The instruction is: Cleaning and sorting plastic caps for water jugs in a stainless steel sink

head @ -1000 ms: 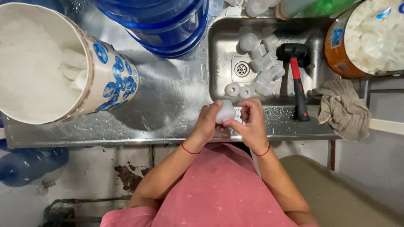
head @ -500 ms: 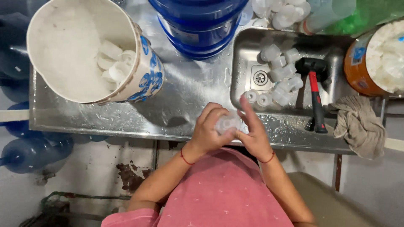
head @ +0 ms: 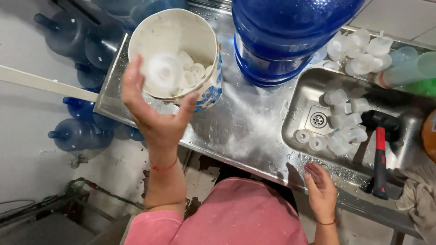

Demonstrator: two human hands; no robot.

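Observation:
My left hand is raised over the near rim of a white bucket with a blue pattern, palm up and fingers spread. A blurred white plastic cap is in the air just past its fingertips, over the bucket's mouth; the hand no longer grips it. Several white caps lie inside the bucket. My right hand hovers open and empty at the front edge of the steel sink. More white caps lie in the sink basin.
A hammer with a red and black handle lies in the sink at the right. A big blue water jug stands on the wet steel counter. More caps and a green bottle sit behind the sink. A grey cloth hangs at the right; blue jugs are on the floor at the left.
Both hands held one cap together at the sink's edge. Now the left hand has swung left to the bucket and let the cap go; the right hand stays back, open.

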